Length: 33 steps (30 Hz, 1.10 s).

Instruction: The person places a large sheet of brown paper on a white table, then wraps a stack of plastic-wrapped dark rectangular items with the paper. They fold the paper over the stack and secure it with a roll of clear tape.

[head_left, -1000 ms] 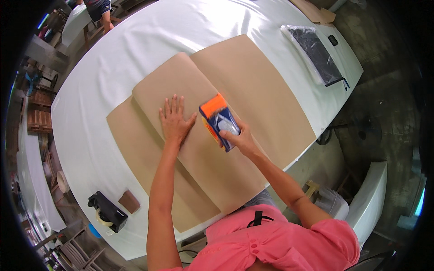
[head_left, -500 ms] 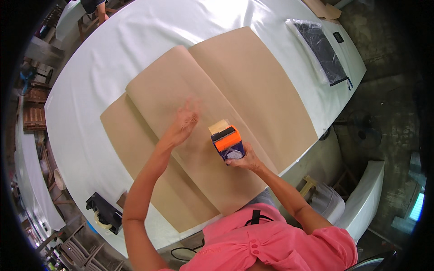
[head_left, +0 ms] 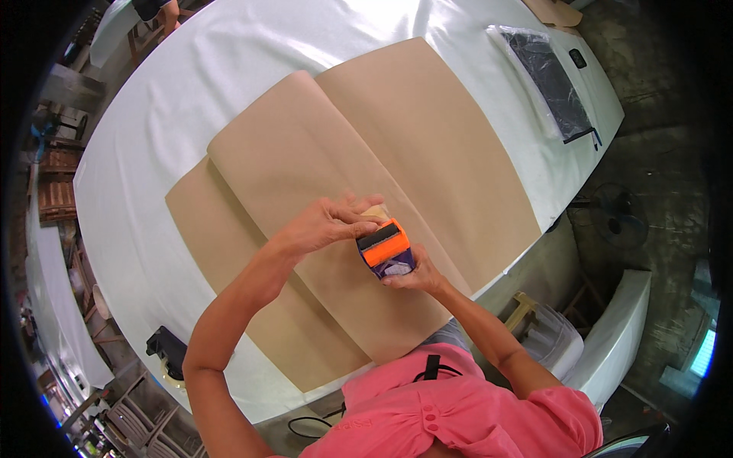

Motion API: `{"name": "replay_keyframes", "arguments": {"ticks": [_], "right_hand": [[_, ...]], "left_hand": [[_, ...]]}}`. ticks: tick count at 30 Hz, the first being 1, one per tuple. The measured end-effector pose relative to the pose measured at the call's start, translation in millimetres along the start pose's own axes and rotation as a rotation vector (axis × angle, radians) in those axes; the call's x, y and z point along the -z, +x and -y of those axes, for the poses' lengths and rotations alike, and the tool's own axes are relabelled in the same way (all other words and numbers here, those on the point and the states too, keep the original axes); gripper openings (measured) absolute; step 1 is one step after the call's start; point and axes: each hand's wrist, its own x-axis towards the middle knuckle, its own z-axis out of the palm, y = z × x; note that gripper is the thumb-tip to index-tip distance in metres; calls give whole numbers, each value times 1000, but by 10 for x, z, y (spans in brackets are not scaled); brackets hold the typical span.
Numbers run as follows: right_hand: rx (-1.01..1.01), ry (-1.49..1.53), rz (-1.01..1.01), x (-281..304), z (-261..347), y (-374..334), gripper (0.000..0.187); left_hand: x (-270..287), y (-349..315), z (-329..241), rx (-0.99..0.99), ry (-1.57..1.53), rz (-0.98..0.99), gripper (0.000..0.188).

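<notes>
Both hands meet over the large folded sheet of brown kraft paper (head_left: 305, 153) on the white-covered table (head_left: 175, 99). The right hand (head_left: 408, 276) grips the orange-and-black handheld tape dispenser (head_left: 385, 248) from below, fingers curled around its underside. The left hand (head_left: 328, 223) lies just beside the dispenser's top, its bent fingertips (head_left: 365, 226) touching the dispenser's upper end.

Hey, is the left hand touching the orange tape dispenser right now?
Touching. In the head view, the left hand's fingertips curl onto the front end of the orange tape dispenser, with no gap showing, while the right hand grips it from below.
</notes>
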Motion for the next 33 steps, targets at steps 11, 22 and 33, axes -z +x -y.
{"name": "replay_keyframes", "arguments": {"ticks": [11,22,33], "right_hand": [[28,18,48,25,-171,-39,71],[68,-28,85,38,-171,-52,71],[253,-104,79,37,-272,-21,71]], "left_hand": [[93,57,61,-170,9,-46,50],[-47,142,65,16,47,52,72],[0,291,149,-96,176,7,63]]}}
